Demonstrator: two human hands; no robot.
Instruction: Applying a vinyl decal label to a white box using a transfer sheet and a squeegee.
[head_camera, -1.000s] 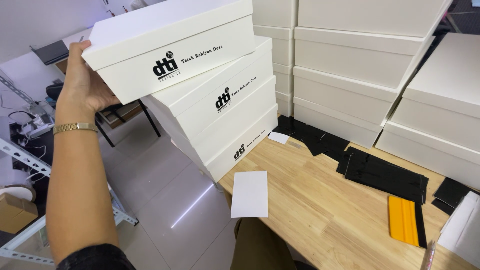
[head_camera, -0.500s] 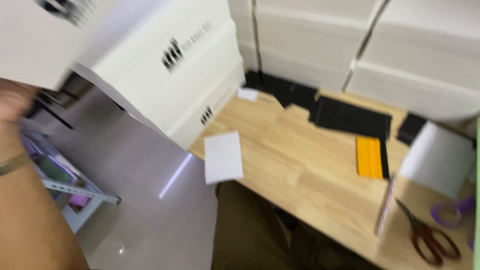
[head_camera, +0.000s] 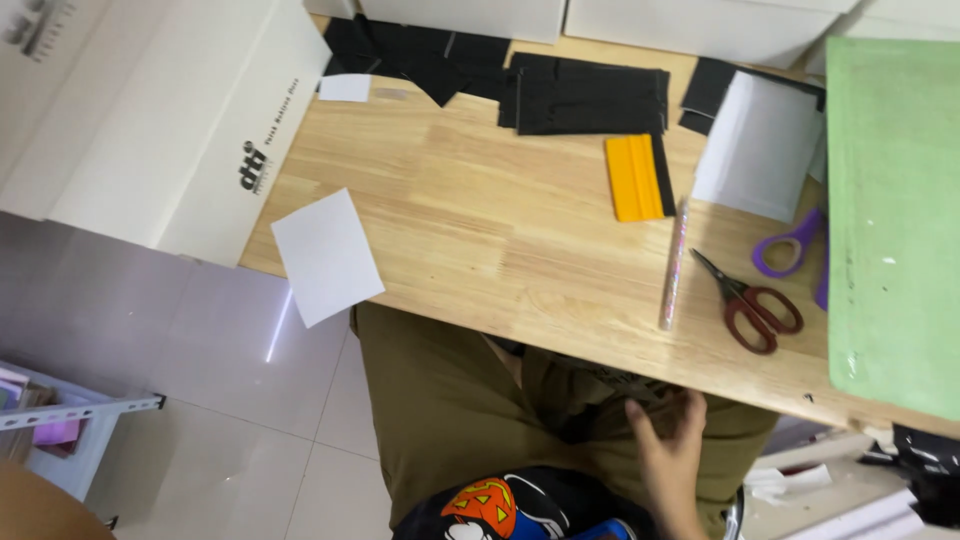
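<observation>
Since the earlier frame, the white box (head_camera: 150, 130) has been lowered to the table's (head_camera: 480, 230) left edge, beside a white sheet (head_camera: 325, 255) overhanging the front edge. Left hand unseen; grip indeterminable. Right hand (head_camera: 668, 440) rests open, empty, on the lap below scissors (head_camera: 750, 300).

Right hand (head_camera: 668, 440) on lap; scissors (head_camera: 748, 300) nearby

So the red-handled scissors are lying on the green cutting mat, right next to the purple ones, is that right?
Not quite. The head view shows the red-handled scissors lying on the bare wooden table, just left of the green cutting mat. They are next to the purple scissors.
</observation>
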